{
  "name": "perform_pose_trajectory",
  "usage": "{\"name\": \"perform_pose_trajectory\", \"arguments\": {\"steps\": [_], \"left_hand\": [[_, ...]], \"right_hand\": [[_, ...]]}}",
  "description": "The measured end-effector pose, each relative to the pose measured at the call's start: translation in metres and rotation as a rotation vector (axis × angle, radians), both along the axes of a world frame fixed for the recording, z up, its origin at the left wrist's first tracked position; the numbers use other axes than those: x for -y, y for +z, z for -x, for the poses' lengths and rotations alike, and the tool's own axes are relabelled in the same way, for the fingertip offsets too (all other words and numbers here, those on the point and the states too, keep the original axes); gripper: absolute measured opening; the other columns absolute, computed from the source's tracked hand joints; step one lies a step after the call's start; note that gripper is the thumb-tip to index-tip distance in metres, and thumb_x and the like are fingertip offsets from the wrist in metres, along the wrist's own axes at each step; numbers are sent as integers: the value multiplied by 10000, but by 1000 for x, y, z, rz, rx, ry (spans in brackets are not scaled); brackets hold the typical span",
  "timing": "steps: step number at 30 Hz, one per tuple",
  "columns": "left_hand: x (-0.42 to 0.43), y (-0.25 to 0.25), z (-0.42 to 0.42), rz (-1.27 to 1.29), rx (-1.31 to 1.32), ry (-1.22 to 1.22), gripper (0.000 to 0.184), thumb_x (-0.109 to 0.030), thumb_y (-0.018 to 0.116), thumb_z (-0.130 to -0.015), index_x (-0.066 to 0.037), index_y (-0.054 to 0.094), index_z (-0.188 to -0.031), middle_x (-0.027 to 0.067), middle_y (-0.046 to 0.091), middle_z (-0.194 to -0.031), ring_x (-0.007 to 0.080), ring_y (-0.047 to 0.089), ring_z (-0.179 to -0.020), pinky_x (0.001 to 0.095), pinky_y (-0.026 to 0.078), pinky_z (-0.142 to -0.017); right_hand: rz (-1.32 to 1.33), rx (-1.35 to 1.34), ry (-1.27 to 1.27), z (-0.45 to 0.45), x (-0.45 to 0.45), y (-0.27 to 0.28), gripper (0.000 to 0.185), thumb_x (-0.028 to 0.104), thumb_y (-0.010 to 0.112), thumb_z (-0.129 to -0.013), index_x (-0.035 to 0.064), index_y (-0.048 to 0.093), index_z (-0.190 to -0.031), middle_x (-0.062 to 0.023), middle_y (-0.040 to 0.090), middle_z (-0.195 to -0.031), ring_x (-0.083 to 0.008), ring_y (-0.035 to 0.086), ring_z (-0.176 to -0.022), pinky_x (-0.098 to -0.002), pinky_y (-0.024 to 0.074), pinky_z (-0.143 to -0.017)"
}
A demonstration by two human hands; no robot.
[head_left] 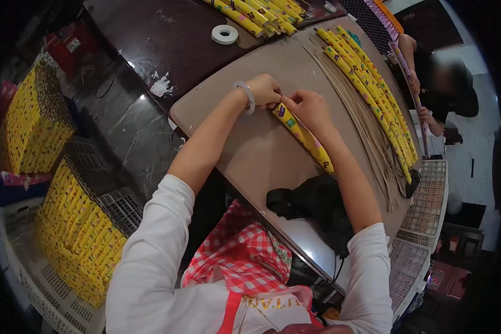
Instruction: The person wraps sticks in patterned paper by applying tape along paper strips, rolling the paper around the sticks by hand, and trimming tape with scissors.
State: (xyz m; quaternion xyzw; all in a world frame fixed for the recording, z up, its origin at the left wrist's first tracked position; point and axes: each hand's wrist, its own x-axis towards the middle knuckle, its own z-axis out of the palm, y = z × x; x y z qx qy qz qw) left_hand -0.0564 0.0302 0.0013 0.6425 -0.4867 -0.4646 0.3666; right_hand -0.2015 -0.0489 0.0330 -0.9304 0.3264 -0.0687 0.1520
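A yellow printed tube [303,139], patterned with small coloured figures, lies slanted across the brown table in front of me. My left hand [263,91], with a pale bracelet on its wrist, pinches at the tube's far end. Closed fingers of my right hand [310,110] meet the same end from the other side, and that forearm covers part of the tube's near end. Whatever small piece may sit between the fingertips is too small to make out. To the right of my hands lie long thin brown sticks [355,111] and a row of similar yellow tubes [373,92].
A white tape roll [224,34] and more yellow tubes [256,15] lie on the dark table behind. Crates [16,250] packed with yellow rolls stand at left. A black cloth-like item [312,203] rests at the near edge. Another person [448,83] holds a long tube at right.
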Motion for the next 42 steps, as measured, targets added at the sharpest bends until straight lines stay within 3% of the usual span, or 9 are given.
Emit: {"name": "perform_pose_trajectory", "arguments": {"steps": [15, 17, 21, 23, 27, 29, 32, 36, 42], "left_hand": [[0, -1, 0, -21, -39, 1, 208, -110, 553, -783, 35, 623, -914, 19, 541, -572, 87, 471, -449, 231, 383, -407], [2, -3, -1, -21, -53, 1, 214, -112, 549, -785, 37, 622, -919, 20, 543, -573, 88, 473, -450, 232, 387, -408], [2, -4, -2, -7, -11, -11, 220, -130, 545, -790, 21, 625, -929, 21, 543, -572, 92, 476, -446, 236, 392, -400], [1, -2, -1, -23, -4, -12, 221, -136, 544, -791, 15, 627, -931, 22, 544, -571, 93, 477, -444, 238, 393, -396], [1, -1, 0, -16, 18, 7, 207, -152, 558, -792, 10, 637, -893, 18, 540, -567, 94, 467, -431, 240, 385, -386], [1, -2, 0, -13, 1, 1, 205, -162, 566, -795, 12, 639, -876, 17, 535, -564, 93, 459, -425, 242, 380, -382], [4, -6, 0, -13, 44, 5, 238, -209, 596, -806, 21, 635, -852, 7, 499, -541, 79, 424, -413, 236, 343, -367], [3, -6, -2, 7, 20, -3, 224, -168, 570, -790, 31, 638, -871, 27, 549, -576, 99, 449, -409, 248, 386, -415], [2, -6, -3, -21, 28, 25, 239, -190, 571, -811, 10, 632, -926, 4, 509, -560, 71, 417, -386, 230, 330, -363]], "right_hand": [[-114, -31, 40, -4, 11, -1, 246, 238, 617, -710, 14, 651, -807, -146, 631, -701, -231, 629, -672, -328, 480, -646], [-185, -7, 25, -3, 10, 3, 237, 241, 603, -688, 29, 664, -775, -165, 629, -731, -293, 622, -704, -354, 486, -684], [-162, -20, 41, -4, 14, -3, 241, 243, 600, -691, 25, 660, -774, -164, 628, -731, -294, 620, -714, -354, 482, -688], [-49, -20, 53, -4, 12, -6, 233, 219, 599, -714, -2, 631, -781, -146, 613, -666, -207, 608, -624, -312, 461, -609], [-138, 10, -71, 14, 12, -2, 228, 209, 583, -736, -10, 610, -792, -114, 606, -666, -174, 587, -619, -296, 449, -600], [-342, 134, -120, 43, 25, -6, 259, 229, 569, -734, -13, 607, -819, -134, 617, -722, -212, 594, -670, -308, 451, -639], [-336, 121, -223, 100, 23, 11, 196, 171, 516, -799, -14, 571, -834, 11, 546, -704, -79, 492, -659, -219, 403, -616], [-407, 170, -400, 205, 18, 37, 194, 178, 543, -793, -12, 564, -828, -9, 527, -701, -91, 476, -667, -239, 403, -616], [11, -16, -806, 449, 4, 59, 236, 221, 510, -840, 1, 572, -897, -62, 565, -777, -161, 519, -717, -288, 413, -669]]}}
